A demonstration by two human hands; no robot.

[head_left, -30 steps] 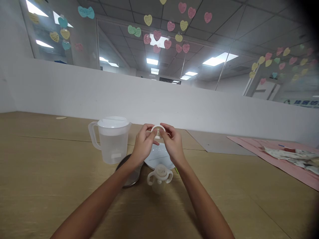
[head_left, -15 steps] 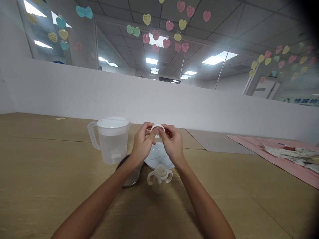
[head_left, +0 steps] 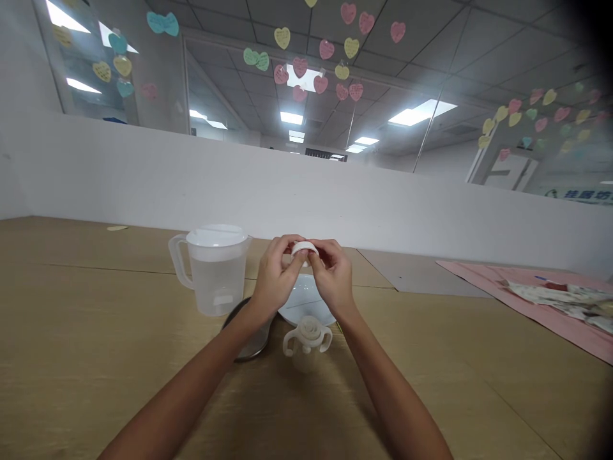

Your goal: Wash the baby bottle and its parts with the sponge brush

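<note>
A small white bottle collar ring (head_left: 304, 246) is pinched between my two hands above a pale plate. My left hand (head_left: 278, 275) grips its left side, fingers behind and thumb at the lower edge. On the other side my right hand (head_left: 334, 275) closes on it the same way. The thumbs and fingers partly hide what sits inside the ring. Below and nearer to me, a clear baby bottle (head_left: 307, 345) with two white handles stands upright on the table. The pale plate (head_left: 304, 303) lies behind the bottle, partly covered by my hands.
A lidded plastic pitcher (head_left: 218, 275) with liquid in it stands left of my hands. A dark-rimmed round pan or tray (head_left: 252, 348) lies under my left forearm. At the right are a pink cloth (head_left: 479, 273) and patterned fabric (head_left: 546, 294). A white wall (head_left: 143, 172) borders the table.
The ring has tipped so that more of its outer band faces me and its opening shows less. Both thumbs have moved slightly; the other things have stayed in place.
</note>
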